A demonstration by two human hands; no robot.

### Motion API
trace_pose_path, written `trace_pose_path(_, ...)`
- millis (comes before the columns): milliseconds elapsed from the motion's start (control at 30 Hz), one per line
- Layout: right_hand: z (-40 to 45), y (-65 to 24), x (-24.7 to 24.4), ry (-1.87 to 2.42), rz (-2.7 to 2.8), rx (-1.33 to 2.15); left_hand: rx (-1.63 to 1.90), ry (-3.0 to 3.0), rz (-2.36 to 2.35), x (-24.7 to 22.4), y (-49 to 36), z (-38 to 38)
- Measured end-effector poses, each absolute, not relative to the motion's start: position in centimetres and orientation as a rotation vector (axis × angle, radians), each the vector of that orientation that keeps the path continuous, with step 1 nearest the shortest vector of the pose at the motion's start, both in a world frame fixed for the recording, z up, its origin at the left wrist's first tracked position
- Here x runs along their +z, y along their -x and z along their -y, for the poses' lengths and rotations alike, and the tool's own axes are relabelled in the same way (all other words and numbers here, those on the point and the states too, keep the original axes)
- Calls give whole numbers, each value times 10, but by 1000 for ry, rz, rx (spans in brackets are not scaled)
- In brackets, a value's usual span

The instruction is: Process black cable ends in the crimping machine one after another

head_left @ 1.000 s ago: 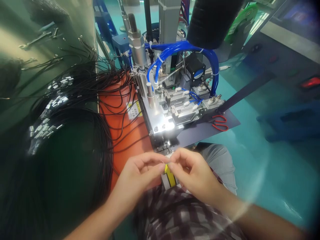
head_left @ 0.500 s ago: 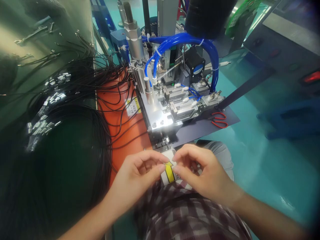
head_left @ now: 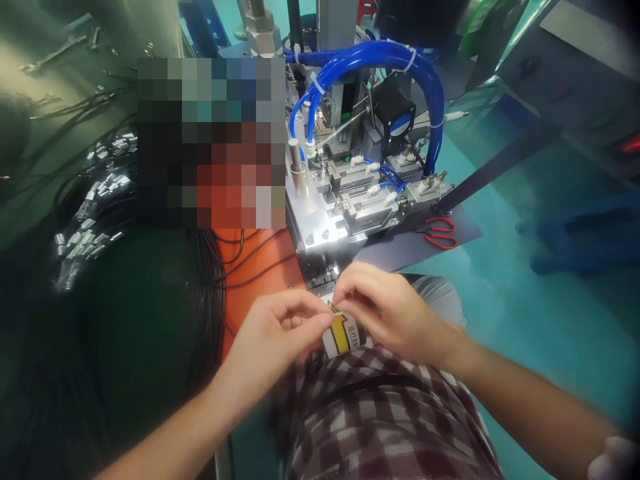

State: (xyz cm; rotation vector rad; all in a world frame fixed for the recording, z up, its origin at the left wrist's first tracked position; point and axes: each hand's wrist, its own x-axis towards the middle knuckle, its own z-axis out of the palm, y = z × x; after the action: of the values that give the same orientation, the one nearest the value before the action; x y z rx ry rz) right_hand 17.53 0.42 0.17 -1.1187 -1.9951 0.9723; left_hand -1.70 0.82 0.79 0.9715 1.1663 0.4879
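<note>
My left hand (head_left: 280, 333) and my right hand (head_left: 390, 313) meet in front of the machine (head_left: 330, 230), close to my checked shirt. Thumb and forefinger of each are pinched, the tips almost touching. Anything between them is too small to make out. Just beneath the fingertips lies a white label (head_left: 341, 339) with a yellow arrow and black characters; the fingers partly cover its upper end.
Red-handled snips (head_left: 441, 233) lie on a dark sheet right of the machine. A thick blue hose bundle (head_left: 373, 53) arches over it. Black cables (head_left: 205, 267) with clear-tipped ends (head_left: 90, 243) coil at left, some crossing an orange surface (head_left: 260, 267). Pixelation hides the upper left.
My right hand has come left and up against the left fingertips, and its fingers have closed together. The machine appears slightly higher as the view shifts.
</note>
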Motion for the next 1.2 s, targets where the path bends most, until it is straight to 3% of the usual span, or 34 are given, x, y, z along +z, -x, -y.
trace_pose_path(133, -1, -166, -3, 1372, 1673, 1110, 570, -889, -1254, 8, 14, -8)
trace_pose_path(633, -14, -159, 8, 1436, 1024, 1702, 662, -804, -1185, 7, -4, -25)
trace_pose_path(833, -12, -159, 2, 1467, 1111, 1697, 624, -769, -1198, 3, -4, -23)
trace_pose_path(1000, -4, -159, -10, 1473, 1425, 1244, 596, -769, -1230, 5, -2, -21)
trace_pose_path(1200, 1, -163, -15, 1417, 1491, 1109, 555, -726, -1287, 10, -2, -19)
